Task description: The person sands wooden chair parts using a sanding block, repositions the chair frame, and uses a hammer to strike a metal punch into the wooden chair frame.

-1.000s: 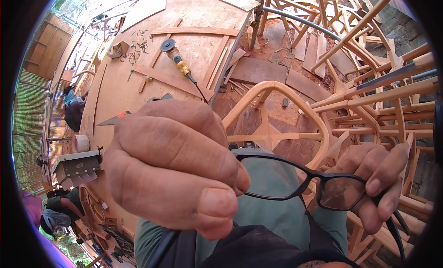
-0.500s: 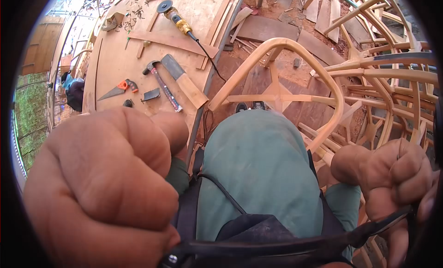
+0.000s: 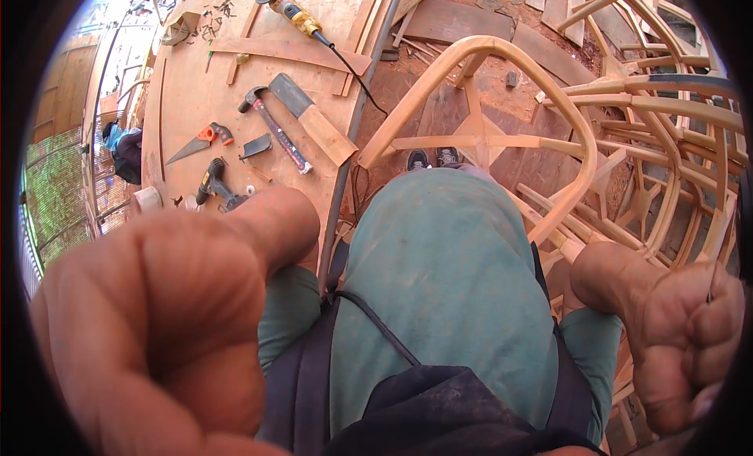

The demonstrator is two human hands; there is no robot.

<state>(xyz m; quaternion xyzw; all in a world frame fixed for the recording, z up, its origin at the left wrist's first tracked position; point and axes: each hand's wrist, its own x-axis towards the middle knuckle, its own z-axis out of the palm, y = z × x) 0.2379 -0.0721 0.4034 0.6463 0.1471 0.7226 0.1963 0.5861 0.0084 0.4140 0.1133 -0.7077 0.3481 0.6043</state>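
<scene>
My left hand point(image 3: 157, 322) is raised close to the camera, large and slightly blurred, with its fingers curled. At the right edge my right hand point(image 3: 682, 338) is also held up, its fingers folded into the palm. Whatever either hand grips is hidden. Between them are my green shirt point(image 3: 439, 275) and a dark strap or cloth point(image 3: 439, 405) at the bottom. Ahead of my feet stands a wooden chair frame point(image 3: 478, 52) with a curved top rail.
On the wooden workbench point(image 3: 184, 87) at left lie an angle grinder point(image 3: 294, 16), a hammer point(image 3: 278, 130), a handsaw point(image 3: 200, 142), a cordless drill point(image 3: 216, 185) and a wooden-handled tool point(image 3: 310, 118). Several chair frames point(image 3: 667, 103) are stacked at right. A person point(image 3: 124, 151) is at far left.
The black strap that stretched between my hands has dropped mostly out of view. My left hand has shifted slightly down and left, uncovering the drill; my right hand has moved slightly down.
</scene>
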